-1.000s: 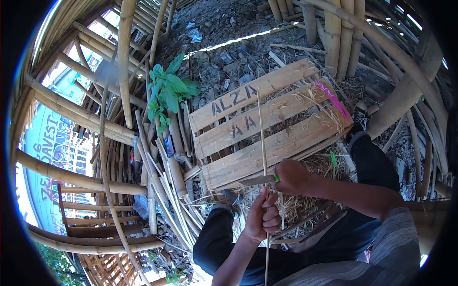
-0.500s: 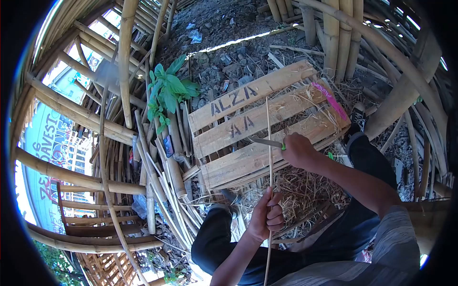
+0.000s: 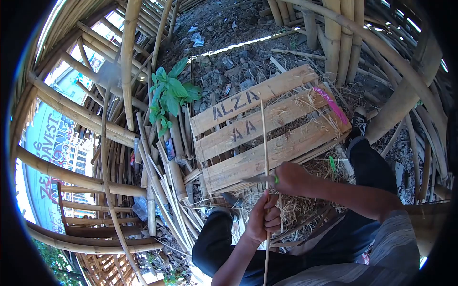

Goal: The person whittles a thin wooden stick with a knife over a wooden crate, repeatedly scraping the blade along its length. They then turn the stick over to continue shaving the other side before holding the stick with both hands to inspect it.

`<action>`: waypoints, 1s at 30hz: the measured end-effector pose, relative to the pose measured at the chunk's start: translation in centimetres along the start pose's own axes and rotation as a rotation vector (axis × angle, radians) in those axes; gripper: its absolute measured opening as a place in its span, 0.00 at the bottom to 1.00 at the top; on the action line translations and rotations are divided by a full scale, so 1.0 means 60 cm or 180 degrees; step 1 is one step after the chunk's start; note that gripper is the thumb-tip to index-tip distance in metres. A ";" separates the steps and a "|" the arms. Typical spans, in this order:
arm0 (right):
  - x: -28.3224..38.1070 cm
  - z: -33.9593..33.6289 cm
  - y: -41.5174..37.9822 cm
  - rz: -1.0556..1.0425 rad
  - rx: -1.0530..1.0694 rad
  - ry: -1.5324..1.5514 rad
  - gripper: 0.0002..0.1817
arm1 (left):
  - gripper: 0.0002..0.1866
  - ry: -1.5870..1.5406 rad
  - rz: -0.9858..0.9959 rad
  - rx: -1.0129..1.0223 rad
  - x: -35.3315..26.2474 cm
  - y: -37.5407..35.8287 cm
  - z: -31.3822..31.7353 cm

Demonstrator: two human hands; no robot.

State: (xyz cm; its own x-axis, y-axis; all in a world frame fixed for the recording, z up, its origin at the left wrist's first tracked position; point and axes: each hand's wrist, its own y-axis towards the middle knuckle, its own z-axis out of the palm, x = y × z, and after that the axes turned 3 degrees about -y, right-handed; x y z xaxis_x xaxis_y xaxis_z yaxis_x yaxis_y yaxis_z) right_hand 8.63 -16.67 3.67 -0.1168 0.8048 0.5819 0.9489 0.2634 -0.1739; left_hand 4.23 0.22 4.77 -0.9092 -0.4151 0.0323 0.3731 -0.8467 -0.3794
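Observation:
My left hand (image 3: 265,217) is wrapped round a long thin bamboo strip (image 3: 264,138), which runs upright through the view from my lap to over the crate. In my right hand (image 3: 293,179) is a knife (image 3: 260,178), its handle showing a bit of green. The blade, smeared by motion, lies across the strip just above my left fist. Behind the strip is a slatted wooden crate (image 3: 224,173) lettered "ALZA", with curled shavings on its slats and a pink marking (image 3: 338,108) at its right end.
Pale shavings (image 3: 305,209) cover the ground between my legs. Split bamboo strips (image 3: 167,205) and poles lie to the left, near a leafy green plant (image 3: 171,90). Thick bamboo poles (image 3: 343,43) stand at the back right. A bamboo frame (image 3: 81,178) borders the left side.
My right hand has drawn the knife down along the strip, from over the crate's middle to just above my left hand. The left hand keeps its grip in nearly the same place.

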 end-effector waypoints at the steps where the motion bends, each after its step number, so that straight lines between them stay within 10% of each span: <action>1: -0.002 0.026 -0.007 -0.0551 -0.0043 0.0004 0.15 | 0.21 0.0023 0.0097 -0.0131 -0.005 -0.005 0.000; 5: -0.007 0.000 0.019 0.0330 -0.0128 0.0059 0.15 | 0.21 0.0421 0.0158 -0.0374 -0.004 -0.004 0.004; 10: -0.028 0.012 0.020 0.0144 -0.0844 0.0237 0.16 | 0.22 0.0770 0.0123 -0.0503 -0.006 -0.008 0.011; 13: 0.007 -0.001 -0.001 -0.0151 0.0005 0.0247 0.16 | 0.22 0.0756 0.0174 -0.0498 -0.004 -0.008 0.009; 30: -0.007 -0.006 0.016 -0.0055 0.0008 0.0133 0.12 | 0.23 0.0645 0.0228 -0.0481 0.002 -0.001 0.003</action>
State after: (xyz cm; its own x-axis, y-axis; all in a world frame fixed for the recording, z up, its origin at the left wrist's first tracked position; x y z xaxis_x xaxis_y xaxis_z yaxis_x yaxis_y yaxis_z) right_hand 9.67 -16.94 3.58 -0.1207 0.7772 0.6176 0.9461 0.2785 -0.1656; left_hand 4.11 0.19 4.95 -0.9057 -0.3840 -0.1797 0.4197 -0.7519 -0.5084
